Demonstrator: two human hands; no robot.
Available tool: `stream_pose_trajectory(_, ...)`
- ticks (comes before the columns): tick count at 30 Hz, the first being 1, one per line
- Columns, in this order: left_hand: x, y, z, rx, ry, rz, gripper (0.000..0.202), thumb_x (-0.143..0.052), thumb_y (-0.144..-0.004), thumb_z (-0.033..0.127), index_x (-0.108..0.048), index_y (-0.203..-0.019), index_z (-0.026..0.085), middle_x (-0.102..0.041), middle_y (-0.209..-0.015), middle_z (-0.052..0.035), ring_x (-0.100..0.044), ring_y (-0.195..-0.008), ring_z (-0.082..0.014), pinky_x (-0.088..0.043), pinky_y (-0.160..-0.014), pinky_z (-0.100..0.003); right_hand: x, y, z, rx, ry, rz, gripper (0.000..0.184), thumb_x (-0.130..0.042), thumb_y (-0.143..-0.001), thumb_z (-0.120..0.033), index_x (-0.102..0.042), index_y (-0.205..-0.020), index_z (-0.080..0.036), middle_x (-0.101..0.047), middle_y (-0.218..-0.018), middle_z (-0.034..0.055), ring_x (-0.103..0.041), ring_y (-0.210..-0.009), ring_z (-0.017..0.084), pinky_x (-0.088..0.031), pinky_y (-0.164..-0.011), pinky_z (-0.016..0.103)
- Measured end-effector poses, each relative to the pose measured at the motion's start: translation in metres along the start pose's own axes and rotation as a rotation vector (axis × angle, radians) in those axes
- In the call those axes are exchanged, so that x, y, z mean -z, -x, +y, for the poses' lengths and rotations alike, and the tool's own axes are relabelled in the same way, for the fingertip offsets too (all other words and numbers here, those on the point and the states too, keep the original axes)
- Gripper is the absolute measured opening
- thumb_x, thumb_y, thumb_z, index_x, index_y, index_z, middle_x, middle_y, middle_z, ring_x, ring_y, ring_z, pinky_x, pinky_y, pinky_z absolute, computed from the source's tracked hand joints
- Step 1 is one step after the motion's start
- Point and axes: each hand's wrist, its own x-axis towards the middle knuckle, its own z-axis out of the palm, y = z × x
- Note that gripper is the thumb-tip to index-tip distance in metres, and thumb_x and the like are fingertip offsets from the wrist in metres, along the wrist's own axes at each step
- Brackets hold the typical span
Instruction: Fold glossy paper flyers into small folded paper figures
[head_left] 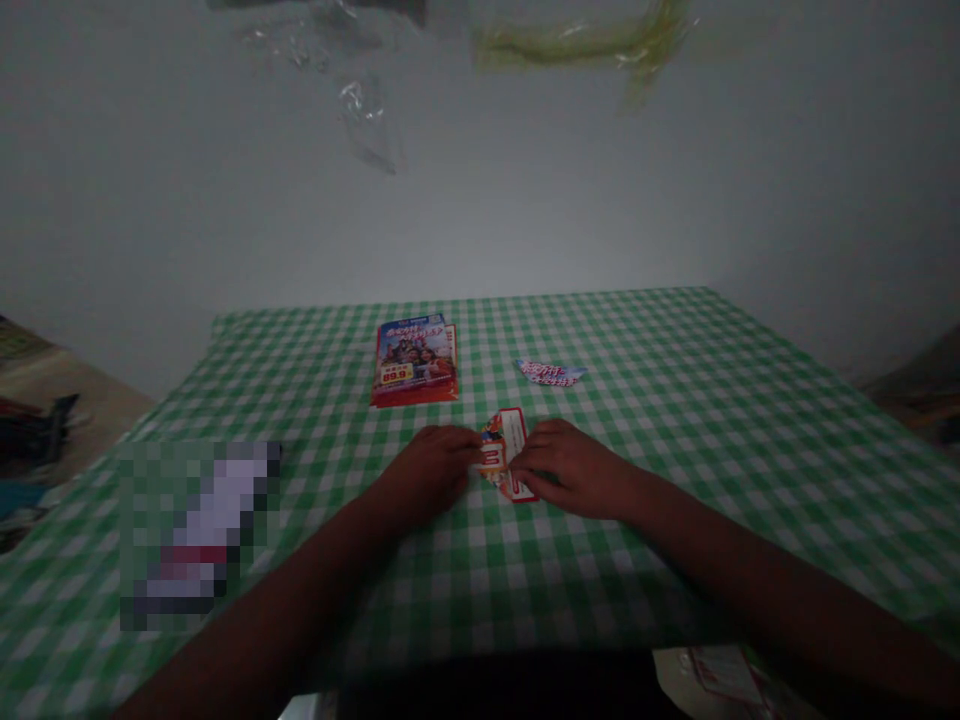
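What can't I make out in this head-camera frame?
All in the head view:
- Long object at left: pixelation hides its details.
- Leaflet stack: the top leaflet hides most of those beneath, so no count.
- Printed paper: small text unreadable; fingers cover its side edges.
- Left hand and right hand: pinching or pressing is unclear, the hands hiding their own undersides.
- Both forearms: cut off by the frame edges.
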Motion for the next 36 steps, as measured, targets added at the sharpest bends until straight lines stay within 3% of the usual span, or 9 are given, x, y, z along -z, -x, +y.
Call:
stream_pose_trajectory(4, -0.001, -0.005, 0.007, -0.084, -0.005, -0.03, 0.019, -0.049, -0.097, 0.018, -0.064, -0.108, 0.02, -0.067, -0.118, -0.0057, -0.06, -0.111, -0.021, -0.04, -0.104, -0.043, -0.003, 0.0, 0.008, 0.008, 0.004, 0.11, 0.029, -0.045, -0.098, -0.022, -0.064, -0.12, -0.018, -0.068, -0.119, 0.0113, -0.059, -0.111, 0.024, -0.044, -0.098, 0.046)
stream_pose_trajectory(9, -0.008, -0.006, 0.004, -0.129, -0.007, -0.08, 0.028, -0.05, -0.095, 0.012, -0.062, -0.118, 0.024, -0.066, -0.126, -0.0034, -0.058, -0.119, -0.0192, -0.03, -0.112, -0.043, -0.002, -0.001, 0.013, 0.117, -0.05, -0.045, 0.024, -0.052, -0.094, -0.02, -0.068, -0.112, -0.02, -0.066, -0.123, 0.0098, -0.057, -0.117, 0.021, -0.043, -0.103, 0.041)
stream_pose_trajectory(13, 0.004, -0.001, 0.012, -0.038, -0.041, -0.11, 0.03, -0.057, -0.092, 0.016, -0.064, -0.117, 0.03, -0.064, -0.132, 0.0009, -0.054, -0.125, -0.0232, -0.023, -0.114, -0.051, 0.001, 0.002, 0.005, 0.084, 0.02, -0.081, 0.029, -0.065, -0.089, -0.034, -0.067, -0.114, -0.02, -0.065, -0.121, 0.0099, -0.055, -0.117, 0.025, -0.043, -0.103, 0.043)
stream_pose_trajectory(16, 0.015, 0.002, 0.023, 0.001, -0.008, -0.111, 0.035, -0.063, -0.089, 0.032, -0.059, -0.124, 0.031, -0.059, -0.138, -0.0017, -0.046, -0.132, -0.0267, -0.015, -0.116, -0.056, 0.0, 0.004, -0.002, 0.044, 0.095, -0.074, 0.042, -0.072, -0.082, -0.045, -0.067, -0.115, -0.019, -0.064, -0.117, 0.0116, -0.053, -0.115, 0.028, -0.043, -0.102, 0.047)
stream_pose_trajectory(21, 0.016, 0.002, 0.03, 0.008, 0.028, -0.112, 0.055, -0.076, -0.076, 0.049, -0.059, -0.123, 0.025, -0.054, -0.139, -0.0084, -0.046, -0.129, -0.0318, -0.028, -0.111, -0.052, -0.003, 0.002, -0.003, 0.033, 0.1, -0.037, 0.04, -0.07, -0.085, -0.045, -0.067, -0.114, -0.018, -0.064, -0.118, 0.0121, -0.05, -0.117, 0.027, -0.042, -0.102, 0.045)
stream_pose_trajectory(25, 0.014, 0.0, 0.031, -0.015, 0.108, -0.108, 0.042, -0.071, -0.083, 0.036, -0.059, -0.121, 0.024, -0.059, -0.127, -0.0073, -0.052, -0.118, -0.0267, -0.039, -0.102, -0.042, -0.005, 0.001, -0.001, 0.066, 0.071, -0.055, 0.039, -0.066, -0.089, -0.046, -0.066, -0.115, -0.017, -0.066, -0.114, 0.0104, -0.053, -0.112, 0.026, -0.042, -0.101, 0.043)
stream_pose_trajectory(32, 0.017, 0.0, 0.029, -0.062, 0.145, -0.081, 0.025, -0.053, -0.094, 0.023, -0.063, -0.117, 0.024, -0.063, -0.122, -0.0052, -0.056, -0.114, -0.0229, -0.042, -0.1, -0.041, -0.005, -0.001, 0.002, 0.069, 0.052, -0.04, 0.027, -0.052, -0.099, -0.038, -0.069, -0.11, -0.021, -0.069, -0.111, 0.006, -0.057, -0.107, 0.022, -0.043, -0.098, 0.041)
stream_pose_trajectory(36, 0.011, -0.003, 0.023, -0.035, 0.135, -0.065, 0.023, -0.05, -0.095, 0.021, -0.064, -0.113, 0.023, -0.065, -0.119, -0.004, -0.058, -0.111, -0.0217, -0.045, -0.099, -0.04, -0.006, -0.004, 0.002, -0.034, 0.092, 0.02, 0.027, -0.05, -0.1, -0.037, -0.071, -0.106, -0.021, -0.07, -0.103, 0.0061, -0.058, -0.101, 0.023, -0.042, -0.095, 0.043)
